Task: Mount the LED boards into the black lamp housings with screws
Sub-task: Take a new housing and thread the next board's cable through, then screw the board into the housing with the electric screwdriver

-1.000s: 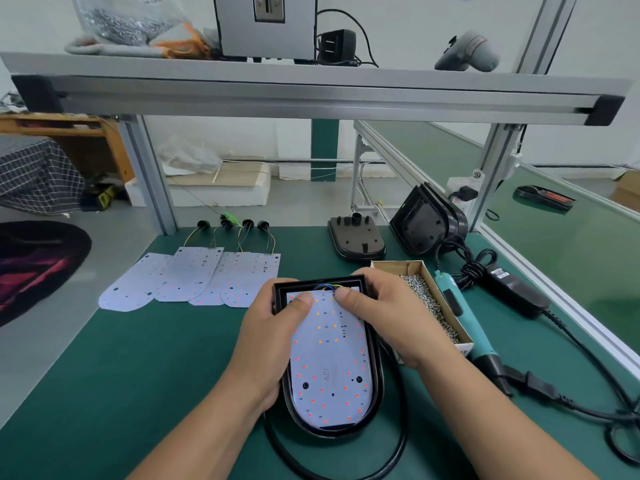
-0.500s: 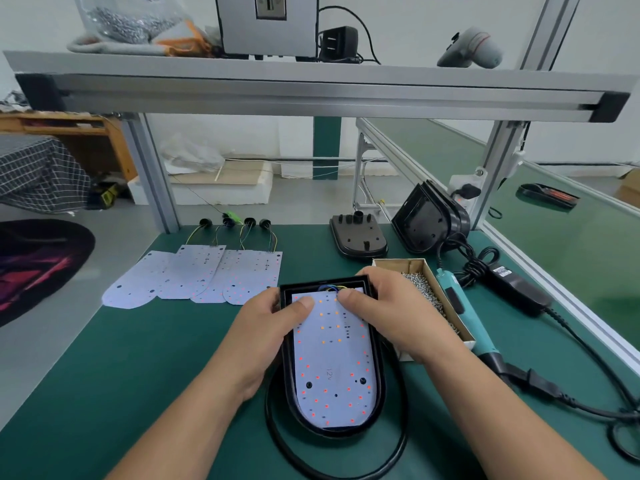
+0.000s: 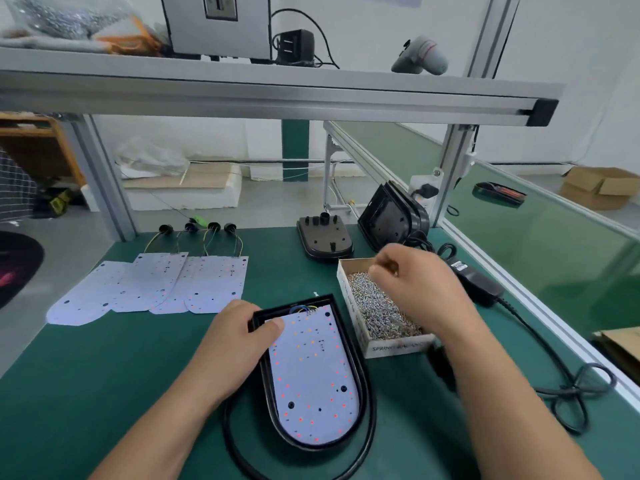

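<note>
Head view: LED board [image 3: 311, 375] seated in lamp housing [image 3: 361, 375], unscrewed. Left hand [image 3: 235, 344] grips housing rim, thumb [image 3: 273, 328] on board. Right hand [image 3: 415, 285] right of housing, fingers [image 3: 381, 269] bunched in screw box [image 3: 391, 348]; catch indeterminate. Risk: thumb eases, board shifts off holes.

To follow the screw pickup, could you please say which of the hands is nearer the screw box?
Right. The right hand is over the screw box, fingers curled above the screws; the left hand holds the LED board, left of the box.
</note>
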Demonstrator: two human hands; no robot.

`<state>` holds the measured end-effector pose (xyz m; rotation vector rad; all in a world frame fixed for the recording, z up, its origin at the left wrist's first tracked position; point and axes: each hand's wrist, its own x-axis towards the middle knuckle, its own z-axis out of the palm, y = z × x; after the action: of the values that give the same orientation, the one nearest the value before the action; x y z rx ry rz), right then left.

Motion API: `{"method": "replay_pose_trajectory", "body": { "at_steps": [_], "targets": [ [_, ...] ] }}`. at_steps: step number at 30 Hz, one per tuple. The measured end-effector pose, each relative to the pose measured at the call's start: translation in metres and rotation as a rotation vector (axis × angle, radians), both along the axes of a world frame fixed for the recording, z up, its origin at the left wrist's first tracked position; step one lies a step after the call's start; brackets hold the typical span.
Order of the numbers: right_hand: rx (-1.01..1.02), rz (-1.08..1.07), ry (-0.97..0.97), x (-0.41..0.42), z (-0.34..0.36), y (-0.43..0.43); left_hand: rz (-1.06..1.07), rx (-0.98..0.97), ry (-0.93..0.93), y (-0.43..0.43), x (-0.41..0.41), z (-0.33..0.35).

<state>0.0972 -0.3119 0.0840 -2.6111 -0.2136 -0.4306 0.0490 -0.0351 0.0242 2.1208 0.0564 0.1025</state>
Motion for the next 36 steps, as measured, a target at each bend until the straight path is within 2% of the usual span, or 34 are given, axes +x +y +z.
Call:
{"method": "replay_pose_trajectory", "body": {
  "at_steps": [2,5,7,11,13,17,23,26,30,32,36],
  "targets": [
    [-0.161,-0.119,0.039,0.003,0.005,-0.042,0.014,-0.004,-0.004,-0.003,-0.001,-0.002],
    [-0.29,-0.16,0.317,0.0,-0.007,-0.085,0.018,-0.01,-0.012,-0.006,-0.003,-0.003],
    [-0.224,-0.098,0.428,-0.005,-0.019,-0.092,-0.001,0.006,-0.015,-0.008,-0.003,-0.004],
    [-0.053,0.036,0.482,-0.01,-0.023,-0.094,-0.067,0.095,0.031,-0.011,-0.001,0.0],
    [-0.041,0.064,0.484,-0.012,-0.022,-0.097,-0.084,0.106,0.039,-0.012,0.002,0.003],
    [-0.074,0.061,0.496,-0.015,-0.023,-0.101,-0.125,0.071,0.045,-0.007,0.0,0.006],
    [0.068,-0.019,0.513,-0.005,-0.03,-0.101,-0.092,-0.01,0.021,-0.005,-0.006,0.005],
    [0.229,-0.095,0.474,0.0,-0.035,-0.11,-0.078,-0.031,-0.005,-0.007,-0.007,0.009],
    [0.758,-0.1,0.469,0.002,-0.04,-0.119,-0.041,-0.122,-0.038,-0.01,-0.009,0.014],
    [0.925,-0.084,0.442,0.0,-0.038,-0.12,0.009,-0.149,-0.094,-0.012,-0.008,0.021],
    [1.165,0.06,0.391,-0.002,-0.031,-0.117,0.028,0.03,-0.237,-0.02,-0.012,0.039]
  ]
}}
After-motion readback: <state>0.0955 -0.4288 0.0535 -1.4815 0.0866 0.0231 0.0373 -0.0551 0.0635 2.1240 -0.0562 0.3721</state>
